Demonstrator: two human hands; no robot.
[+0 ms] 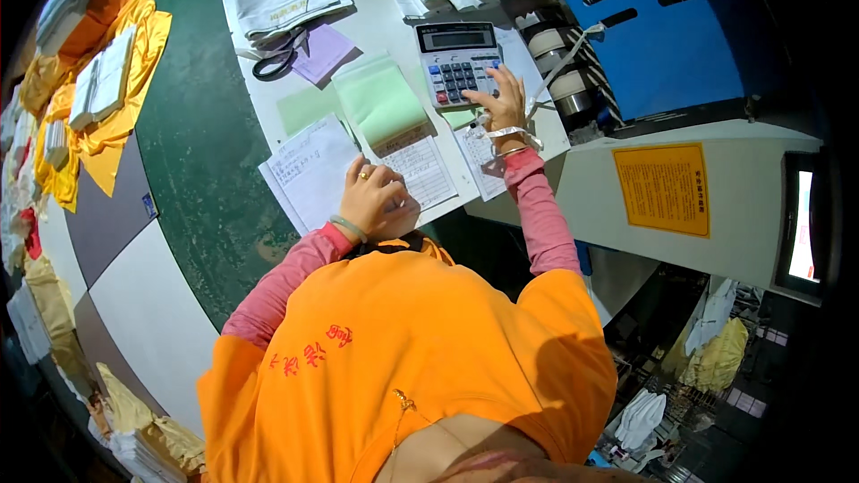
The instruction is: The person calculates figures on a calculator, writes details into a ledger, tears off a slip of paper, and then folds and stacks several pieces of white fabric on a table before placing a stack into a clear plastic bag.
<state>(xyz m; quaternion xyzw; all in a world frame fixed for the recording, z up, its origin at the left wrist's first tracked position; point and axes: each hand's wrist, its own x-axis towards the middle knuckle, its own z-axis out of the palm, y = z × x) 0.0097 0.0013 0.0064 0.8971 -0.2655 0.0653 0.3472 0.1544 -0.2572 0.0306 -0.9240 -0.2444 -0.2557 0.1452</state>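
Desk work mid-way, I judge: the form pad (420, 170) carries handwritten rows, the sheet (309, 170) just left of it looks filled too, and figures are being keyed, so entries exist but the tally isn't finished. Right hand (503, 105) sits at the lower right corner of the calculator (456, 61), fingers spread loose, tips on the keys, gripping nothing; a white strap is tied around that wrist. Left hand (374, 199) rests on the pad's lower left edge, fingers curled into a loose fist; I cannot tell whether a pen is inside. Pad lies on the white surface (376, 9) between both hands, its green page (380, 103) flipped up. Scissors (279, 55) and a purple slip (324, 49) lie further back, untouched.
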